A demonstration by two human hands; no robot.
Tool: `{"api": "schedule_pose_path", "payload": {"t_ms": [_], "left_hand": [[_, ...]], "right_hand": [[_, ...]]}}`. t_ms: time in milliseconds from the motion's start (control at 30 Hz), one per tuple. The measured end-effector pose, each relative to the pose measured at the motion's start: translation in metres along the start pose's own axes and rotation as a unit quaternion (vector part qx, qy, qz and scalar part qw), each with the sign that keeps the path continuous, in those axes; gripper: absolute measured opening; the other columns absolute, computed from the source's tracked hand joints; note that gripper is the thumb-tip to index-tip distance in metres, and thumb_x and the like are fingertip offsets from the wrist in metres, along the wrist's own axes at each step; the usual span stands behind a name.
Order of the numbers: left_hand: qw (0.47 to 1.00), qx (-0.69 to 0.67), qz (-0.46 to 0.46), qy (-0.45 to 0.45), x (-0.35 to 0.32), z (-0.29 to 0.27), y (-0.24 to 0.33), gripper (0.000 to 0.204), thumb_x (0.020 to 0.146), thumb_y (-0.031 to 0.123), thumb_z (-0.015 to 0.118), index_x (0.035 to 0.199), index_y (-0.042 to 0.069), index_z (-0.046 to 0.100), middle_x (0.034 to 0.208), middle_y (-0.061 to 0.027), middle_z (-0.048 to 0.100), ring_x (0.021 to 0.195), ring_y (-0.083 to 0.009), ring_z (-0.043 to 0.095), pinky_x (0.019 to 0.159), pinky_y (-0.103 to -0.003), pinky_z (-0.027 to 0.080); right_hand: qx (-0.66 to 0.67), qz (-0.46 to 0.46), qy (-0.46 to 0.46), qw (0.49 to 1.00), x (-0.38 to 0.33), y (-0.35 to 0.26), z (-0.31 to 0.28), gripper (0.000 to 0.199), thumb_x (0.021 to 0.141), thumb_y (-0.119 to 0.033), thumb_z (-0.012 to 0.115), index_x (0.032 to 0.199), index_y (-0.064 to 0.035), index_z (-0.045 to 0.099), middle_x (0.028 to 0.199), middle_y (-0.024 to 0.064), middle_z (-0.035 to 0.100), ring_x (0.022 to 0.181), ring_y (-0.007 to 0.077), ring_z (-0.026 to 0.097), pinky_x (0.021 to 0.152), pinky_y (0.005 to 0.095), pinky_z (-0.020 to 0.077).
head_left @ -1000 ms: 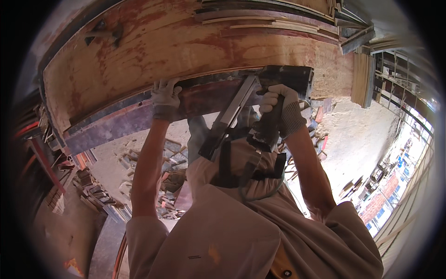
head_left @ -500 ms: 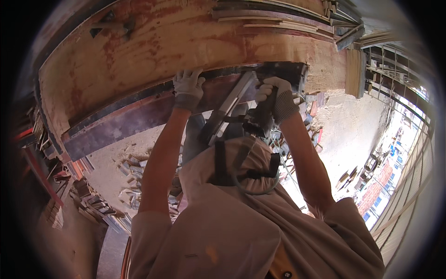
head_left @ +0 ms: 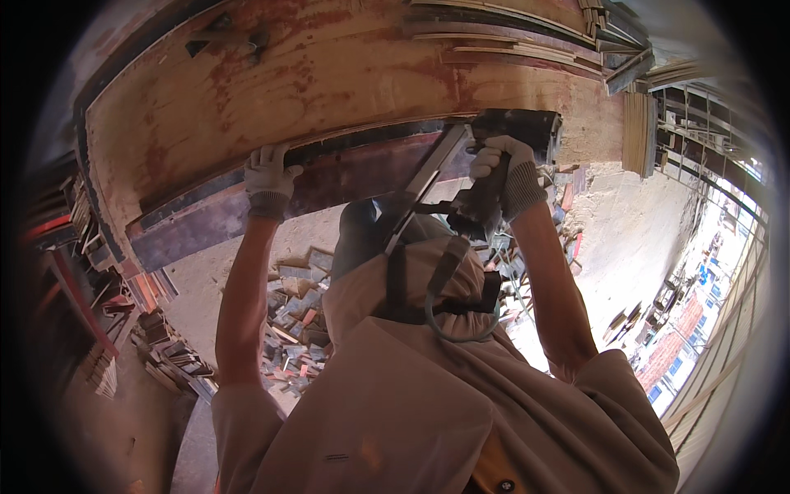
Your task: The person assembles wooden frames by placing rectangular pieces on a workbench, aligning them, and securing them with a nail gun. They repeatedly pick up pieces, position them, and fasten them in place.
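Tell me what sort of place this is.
Most likely a building site with formwork going up. A plywood panel sits overhead, a gloved right hand holds a nail gun against it, and timber offcuts litter the concrete floor.

A building site: a stained plywood formwork panel (head_left: 329,90) overhead, offcut timber scraps (head_left: 292,329) strewn on the bare concrete floor (head_left: 625,239), scaffold poles (head_left: 708,132) at the open edge.

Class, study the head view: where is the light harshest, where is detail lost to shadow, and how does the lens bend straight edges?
Head view: glare washes out the open side at right; the left rim with stacked timber sinks into shadow; the plywood panel and its dark lower board bow; the gloved left hand and nail gun look sharp.
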State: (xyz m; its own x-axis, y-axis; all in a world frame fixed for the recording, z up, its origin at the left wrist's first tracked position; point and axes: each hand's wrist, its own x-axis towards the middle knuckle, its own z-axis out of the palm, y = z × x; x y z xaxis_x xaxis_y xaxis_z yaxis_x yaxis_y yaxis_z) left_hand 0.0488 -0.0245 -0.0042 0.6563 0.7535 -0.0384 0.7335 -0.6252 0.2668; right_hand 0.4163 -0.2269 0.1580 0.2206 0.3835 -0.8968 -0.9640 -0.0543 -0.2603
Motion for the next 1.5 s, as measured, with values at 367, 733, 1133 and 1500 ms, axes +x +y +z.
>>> {"api": "schedule_pose_path", "payload": {"t_ms": [367,733,1133,1500], "left_hand": [[1.0,-0.017,-0.012,0.006,0.003,0.009,0.003,0.053,0.075,0.031,0.082,0.124,0.017,0.067,0.124,-0.0064,0.064,0.118,-0.0344,0.058,0.098,-0.051,0.046],[0.998,-0.054,0.015,-0.01,0.001,-0.002,-0.006,0.056,0.077,0.033,0.082,0.127,0.013,0.066,0.125,-0.0103,0.063,0.121,-0.0354,0.056,0.099,-0.05,0.046],[0.999,0.024,-0.016,-0.024,-0.07,-0.067,-0.225,0.064,0.072,0.034,0.084,0.131,0.018,0.065,0.124,-0.0079,0.063,0.12,-0.0328,0.057,0.103,-0.05,0.044],[0.999,-0.011,-0.012,-0.033,-0.075,-0.07,-0.257,0.057,0.072,0.033,0.083,0.126,0.019,0.069,0.119,-0.006,0.066,0.116,-0.0312,0.06,0.102,-0.048,0.046]], "right_hand": [[0.024,0.047,0.005,0.999,0.012,0.046,0.024,0.022,0.089,-0.006,0.055,0.072,-0.0141,0.043,0.063,-0.0015,0.039,0.051,0.0147,0.04,0.049,0.0319,0.0404],[0.015,0.073,-0.049,0.996,0.02,0.108,0.068,0.018,0.09,-0.012,0.052,0.073,-0.0088,0.048,0.06,-0.0002,0.039,0.048,0.016,0.039,0.047,0.0316,0.0374],[0.025,0.049,-0.035,0.998,-0.01,0.21,0.123,0.026,0.092,-0.009,0.053,0.07,-0.0162,0.041,0.061,-0.0058,0.035,0.052,0.0118,0.036,0.052,0.0292,0.0359],[0.019,0.045,-0.004,0.999,-0.01,0.298,0.189,0.027,0.09,-0.007,0.054,0.07,-0.0165,0.038,0.063,-0.0049,0.033,0.052,0.012,0.035,0.051,0.0297,0.0336]]}}
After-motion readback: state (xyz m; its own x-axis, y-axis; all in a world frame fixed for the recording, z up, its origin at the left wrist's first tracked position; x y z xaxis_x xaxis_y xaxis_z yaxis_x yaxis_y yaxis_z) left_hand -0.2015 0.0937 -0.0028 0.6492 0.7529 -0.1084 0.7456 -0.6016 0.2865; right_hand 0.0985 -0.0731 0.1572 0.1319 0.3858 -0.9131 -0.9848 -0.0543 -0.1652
